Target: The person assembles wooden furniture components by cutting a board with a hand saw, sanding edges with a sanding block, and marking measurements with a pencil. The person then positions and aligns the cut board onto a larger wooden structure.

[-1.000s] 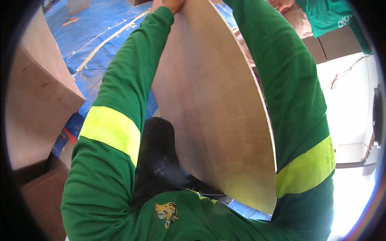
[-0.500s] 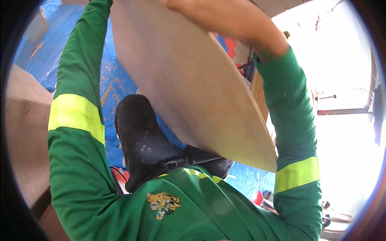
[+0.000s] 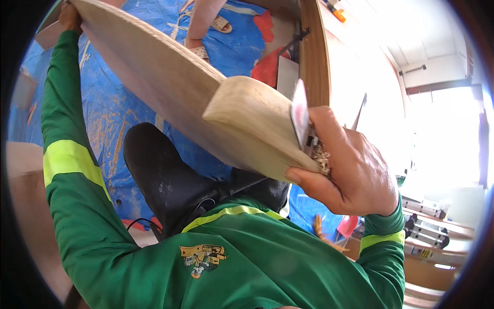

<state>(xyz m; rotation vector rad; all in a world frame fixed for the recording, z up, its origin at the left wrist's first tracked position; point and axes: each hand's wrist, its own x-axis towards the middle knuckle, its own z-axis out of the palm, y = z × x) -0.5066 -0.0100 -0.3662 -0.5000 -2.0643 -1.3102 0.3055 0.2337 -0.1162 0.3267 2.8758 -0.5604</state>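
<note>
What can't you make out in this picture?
In the head view:
Left hand: fingertips, small near the dark rim.
Right hand: some fingers, behind the hand itself.
Wooden panel: far side, turned away.
Another person's legs: everything above, cut off by the top edge.
Window: outside, lost in glare.

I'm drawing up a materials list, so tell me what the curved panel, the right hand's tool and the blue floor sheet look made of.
Curved panel: wood, perhaps plywood, matte, by its pale face and rough edge. Tool: smooth wooden body, by its faint grain; its thin, greyish blade is probably metal. Blue floor sheet: likely plastic, slightly shiny and creased.
</note>
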